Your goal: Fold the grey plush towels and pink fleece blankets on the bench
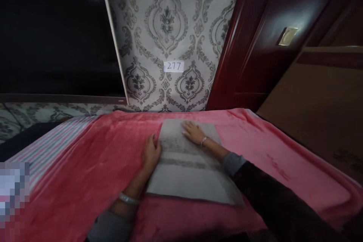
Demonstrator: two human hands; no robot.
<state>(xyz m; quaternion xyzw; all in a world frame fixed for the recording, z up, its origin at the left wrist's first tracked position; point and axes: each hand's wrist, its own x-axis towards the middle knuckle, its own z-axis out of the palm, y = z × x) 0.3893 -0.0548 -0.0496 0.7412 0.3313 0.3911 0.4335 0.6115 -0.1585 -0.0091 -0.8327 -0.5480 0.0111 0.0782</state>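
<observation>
Closest to us are the person's 2 sleeves: a dark right sleeve [269,193] with a gray cuff, and a gray left cuff [110,225]. The right hand [194,132] lies on the far part of a gray sheet [184,185], palm down, with its fingers open and a little apart. It wears a thin bracelet [203,141]. The left hand [151,153] is at the sheet's left edge. Its fingers are bent, but I cannot tell if they pinch the edge. A wide silver bangle [128,198] is on that wrist.

The gray sheet lies flat on a red blanket [85,162], in the middle. It has darker smudgy bands across it. A striped cloth [56,140] shows past the blanket on the left. Behind is a wall with leafy wallpaper [167,19] and a white label [174,66] that says 277. A big black screen [53,38] is on the left, and shiny dark red wood [255,45] is on the right.
</observation>
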